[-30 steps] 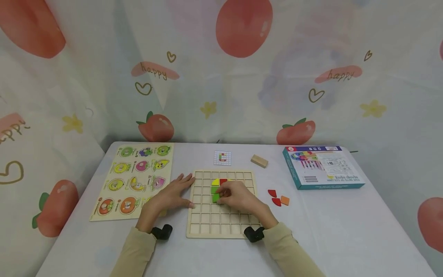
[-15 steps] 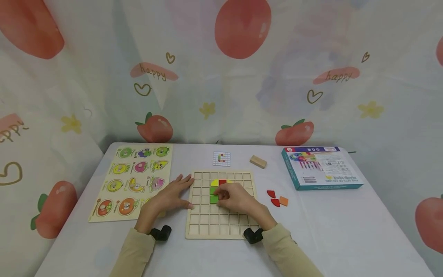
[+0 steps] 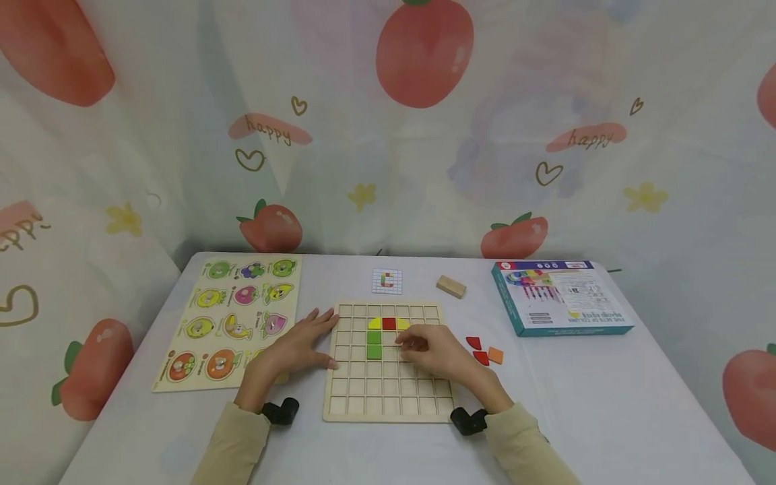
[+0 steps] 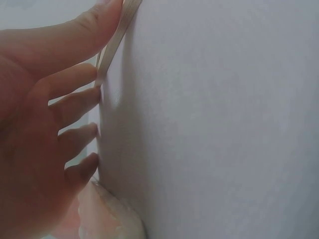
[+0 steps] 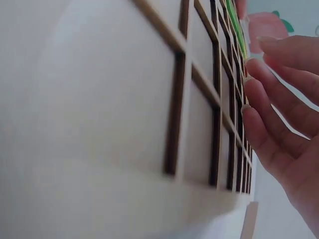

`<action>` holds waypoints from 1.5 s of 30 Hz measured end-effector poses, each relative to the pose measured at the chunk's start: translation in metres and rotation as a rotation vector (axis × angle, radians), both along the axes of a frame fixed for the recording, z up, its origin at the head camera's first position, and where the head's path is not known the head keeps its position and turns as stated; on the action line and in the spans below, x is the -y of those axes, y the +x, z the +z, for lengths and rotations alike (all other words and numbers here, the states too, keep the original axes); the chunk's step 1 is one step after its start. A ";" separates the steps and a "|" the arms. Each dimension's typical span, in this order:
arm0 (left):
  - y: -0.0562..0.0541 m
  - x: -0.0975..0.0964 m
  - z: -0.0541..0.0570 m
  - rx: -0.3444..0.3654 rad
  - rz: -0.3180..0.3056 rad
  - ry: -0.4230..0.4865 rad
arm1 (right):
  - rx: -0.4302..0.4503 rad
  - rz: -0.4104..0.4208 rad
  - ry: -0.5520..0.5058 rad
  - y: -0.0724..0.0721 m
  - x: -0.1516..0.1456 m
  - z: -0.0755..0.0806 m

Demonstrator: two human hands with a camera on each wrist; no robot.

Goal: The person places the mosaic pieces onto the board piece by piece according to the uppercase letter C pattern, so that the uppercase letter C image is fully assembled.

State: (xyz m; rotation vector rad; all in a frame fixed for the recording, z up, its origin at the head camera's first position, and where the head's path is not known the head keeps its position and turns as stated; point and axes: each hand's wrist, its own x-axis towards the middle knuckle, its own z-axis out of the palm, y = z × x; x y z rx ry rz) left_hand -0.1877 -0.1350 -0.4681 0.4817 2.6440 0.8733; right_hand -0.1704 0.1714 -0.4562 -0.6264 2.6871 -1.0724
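A wooden grid board [image 3: 358,405] lies flat on the table. In its cells sit two green square tiles [image 3: 374,345], a red square tile [image 3: 389,324], a yellow piece [image 3: 375,325] on the left and another yellow piece [image 3: 403,325] on the right, partly behind the right hand. My right hand [image 3: 435,351] hovers over the board's right half, fingers loosely bent; no piece shows between them in the right wrist view. With fingers spread, my left hand [image 3: 298,345] touches the board's left edge. Red quarter-round pieces [image 3: 473,343] and an orange square tile [image 3: 495,355] lie right of the board.
A fruit puzzle board [image 3: 233,306] lies at the left. Behind the grid board are a small pattern card [image 3: 386,281] and a wooden block [image 3: 451,287]. A flat teal-edged box [image 3: 560,300] sits at the back right. A printed curtain [image 3: 364,155] hangs behind the table.
My right hand has moved to the right, off the green tiles, which now show fully. The left hand stays at the board's edge.
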 end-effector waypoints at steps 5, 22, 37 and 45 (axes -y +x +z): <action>0.000 0.000 0.001 -0.004 0.002 -0.002 | -0.003 -0.049 0.006 0.003 -0.016 -0.001; -0.003 -0.004 0.001 -0.010 -0.022 -0.012 | 0.002 -0.190 0.038 0.014 -0.073 0.000; 0.001 -0.005 0.000 -0.010 -0.016 -0.021 | 0.033 -0.280 0.039 0.015 -0.112 0.001; 0.002 -0.004 0.002 -0.007 0.002 -0.030 | 0.033 -0.289 0.064 0.016 -0.126 0.001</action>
